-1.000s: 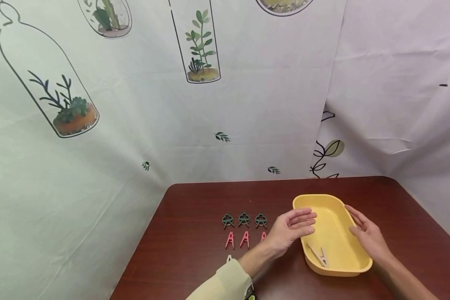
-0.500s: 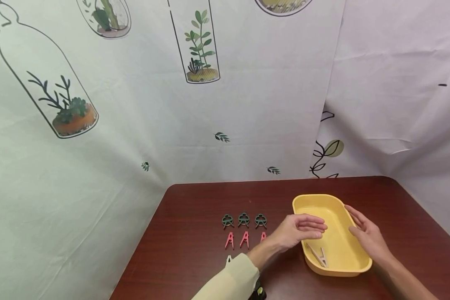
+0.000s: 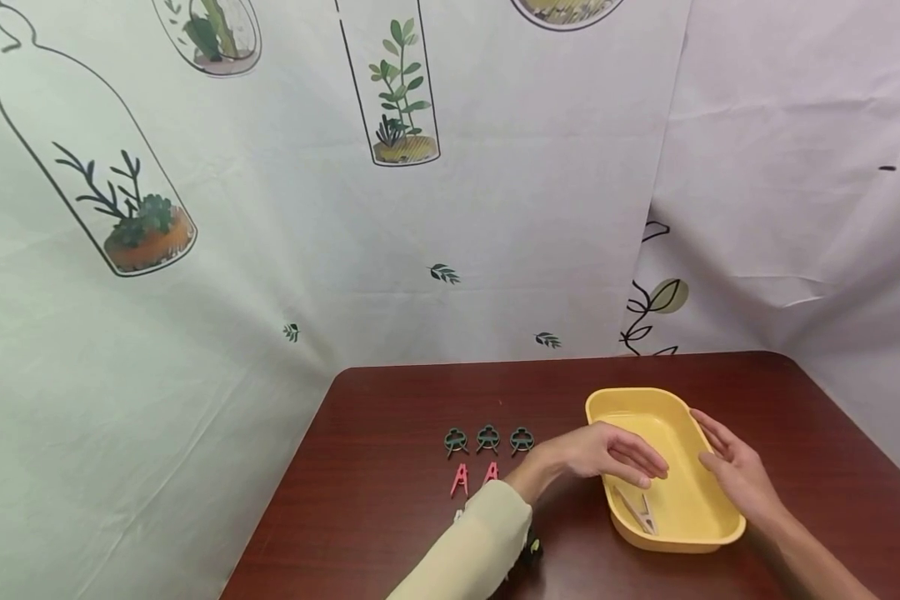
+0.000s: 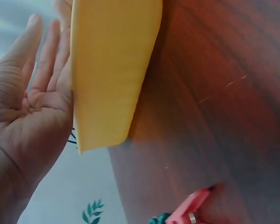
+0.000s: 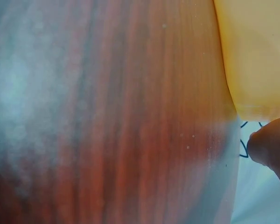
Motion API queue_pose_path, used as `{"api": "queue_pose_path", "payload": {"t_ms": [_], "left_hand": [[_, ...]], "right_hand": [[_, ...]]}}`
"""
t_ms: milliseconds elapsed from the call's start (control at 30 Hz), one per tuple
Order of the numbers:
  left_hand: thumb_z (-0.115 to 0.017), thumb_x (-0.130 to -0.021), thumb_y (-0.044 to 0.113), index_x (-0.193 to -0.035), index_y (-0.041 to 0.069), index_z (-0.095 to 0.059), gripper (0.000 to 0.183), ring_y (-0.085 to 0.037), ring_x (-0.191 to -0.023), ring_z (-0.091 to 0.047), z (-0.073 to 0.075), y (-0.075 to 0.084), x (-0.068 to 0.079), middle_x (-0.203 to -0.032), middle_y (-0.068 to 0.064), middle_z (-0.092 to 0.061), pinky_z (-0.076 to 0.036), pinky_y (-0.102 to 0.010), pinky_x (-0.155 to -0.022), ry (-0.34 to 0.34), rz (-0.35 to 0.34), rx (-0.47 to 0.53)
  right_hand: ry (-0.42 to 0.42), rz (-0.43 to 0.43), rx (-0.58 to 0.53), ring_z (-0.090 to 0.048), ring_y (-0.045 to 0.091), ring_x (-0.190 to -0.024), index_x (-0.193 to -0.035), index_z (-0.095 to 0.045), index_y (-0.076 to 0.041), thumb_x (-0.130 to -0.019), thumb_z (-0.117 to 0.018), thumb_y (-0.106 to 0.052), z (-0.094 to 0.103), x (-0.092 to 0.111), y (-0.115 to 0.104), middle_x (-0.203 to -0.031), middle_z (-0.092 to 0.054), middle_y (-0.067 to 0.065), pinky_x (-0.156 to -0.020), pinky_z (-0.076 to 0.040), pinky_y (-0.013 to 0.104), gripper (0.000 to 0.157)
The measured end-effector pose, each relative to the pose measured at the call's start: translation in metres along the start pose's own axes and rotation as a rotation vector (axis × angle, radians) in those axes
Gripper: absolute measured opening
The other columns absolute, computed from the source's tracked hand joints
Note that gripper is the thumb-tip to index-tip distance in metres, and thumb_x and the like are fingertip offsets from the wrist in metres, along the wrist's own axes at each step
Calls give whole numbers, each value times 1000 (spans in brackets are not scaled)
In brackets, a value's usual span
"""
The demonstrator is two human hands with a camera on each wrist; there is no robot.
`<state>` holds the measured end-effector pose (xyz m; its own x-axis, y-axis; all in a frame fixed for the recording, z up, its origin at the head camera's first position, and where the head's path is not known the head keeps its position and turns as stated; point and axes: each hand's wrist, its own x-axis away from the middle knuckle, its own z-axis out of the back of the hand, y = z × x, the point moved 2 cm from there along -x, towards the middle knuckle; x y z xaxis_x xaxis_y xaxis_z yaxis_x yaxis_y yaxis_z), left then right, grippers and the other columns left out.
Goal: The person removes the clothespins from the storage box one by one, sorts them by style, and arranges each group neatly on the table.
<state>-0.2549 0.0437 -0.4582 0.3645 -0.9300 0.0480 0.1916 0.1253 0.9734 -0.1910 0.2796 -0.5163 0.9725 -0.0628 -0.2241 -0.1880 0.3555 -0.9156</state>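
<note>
A yellow tray (image 3: 675, 500) stands at the right of the table, with a pale clothespin (image 3: 645, 517) lying in its near left corner. My left hand (image 3: 607, 450) reaches over the tray's left rim, its fingers fairly straight and nothing visible in it. In the left wrist view, the palm faces the camera beside the tray's outer wall (image 4: 107, 70). My right hand (image 3: 738, 475) holds the tray's right rim, thumb on the inner side. Only part of a finger or thumb (image 5: 273, 144) shows in the right wrist view.
Left of the tray, three dark green round clips (image 3: 488, 438) lie in a row on the brown table (image 3: 367, 467). Below them are pink clothespins (image 3: 460, 480), partly hidden by my left arm. A pale clip (image 3: 458, 515) peeks out beside the sleeve. A printed cloth hangs behind.
My left hand has moved right and slightly down, further over the tray, its fingers tipping downward. The left forearm now covers more of the pink clothespins. The right hand and tray have stayed put.
</note>
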Motion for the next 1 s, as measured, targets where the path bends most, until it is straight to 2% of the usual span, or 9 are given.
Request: {"api": "queue_pose_path", "payload": {"t_ms": [167, 333, 467, 567, 667, 733, 800, 900, 1000], "left_hand": [[-69, -97, -11, -127, -9, -69, 30, -13, -109, -74, -2, 5, -5, -122, -18, -75, -56, -25, -97, -97, 47, -58], [-71, -97, -7, -121, -7, -71, 24, -2, -92, -72, -5, 8, -8, -104, -9, -79, -55, -19, -91, -118, 114, -123], [-72, -98, -4, -112, -5, -73, 14, -1, -82, -71, -10, 13, -8, -90, -3, -79, -54, -15, -84, -137, 186, -198], [-71, -102, 6, -108, 4, -77, 9, 1, -80, -69, -19, 15, -11, -86, 2, -78, -52, -11, -81, -171, 281, -394], [-69, -106, 23, -108, 18, -80, 12, 10, -85, -63, -30, 14, -15, -90, 17, -75, -46, -6, -81, -221, 371, -677], [-66, -108, 28, -114, 24, -80, 16, 16, -90, -60, -35, 12, -19, -98, 22, -74, -41, -3, -84, -255, 357, -777], [-63, -109, 25, -122, 25, -78, 20, 20, -97, -56, -38, 9, -21, -107, 23, -73, -38, -2, -89, -257, 279, -773], [-62, -108, 11, -128, 13, -75, 24, 18, -101, -59, -37, 6, -22, -118, 12, -76, -42, -4, -95, -225, 143, -567], [-66, -105, 5, -127, 9, -74, 24, 16, -100, -62, -35, 5, -22, -117, 6, -78, -46, -8, -96, -151, 87, -397]], "right_hand": [[2, 10, -1, -48, -24, -112, -161, -30, 8, -107, -49, 2, 1, 0, 1, -157, -28, 44, -79, -57, 15, 58], [1, 9, -3, -50, -22, -113, -162, -31, 6, -107, -49, 2, 2, 0, 3, -158, -28, 41, -79, -57, 16, 58], [4, 19, -14, -52, -21, -114, -162, -32, 4, -108, -49, 2, 2, 0, 4, -163, -35, 23, -79, -57, 16, 57], [2, 32, -31, -53, -20, -115, -162, -33, 5, -108, -50, 3, 0, 0, 5, -159, -42, 1, -80, -57, 16, 57], [-7, 34, -48, -55, -18, -114, -162, -34, 4, -107, -50, 3, -2, 1, 5, -156, -44, -4, -79, -59, 19, 57], [-12, 35, -46, -55, -18, -114, -161, -34, 5, -107, -51, 3, -3, 1, 4, -157, -45, 4, -78, -59, 19, 57], [-11, 33, -38, -54, -19, -114, -161, -35, 5, -107, -51, 3, -4, 0, 2, -159, -41, 19, -79, -59, 19, 56], [-8, 37, -24, -52, -20, -115, -161, -34, 6, -107, -50, 3, -3, 0, 2, -159, -37, 32, -82, -57, 15, 56], [-3, 40, -22, -51, -21, -116, -161, -34, 5, -108, -50, 3, -1, 0, 2, -160, -36, 32, -83, -55, 13, 56]]}}
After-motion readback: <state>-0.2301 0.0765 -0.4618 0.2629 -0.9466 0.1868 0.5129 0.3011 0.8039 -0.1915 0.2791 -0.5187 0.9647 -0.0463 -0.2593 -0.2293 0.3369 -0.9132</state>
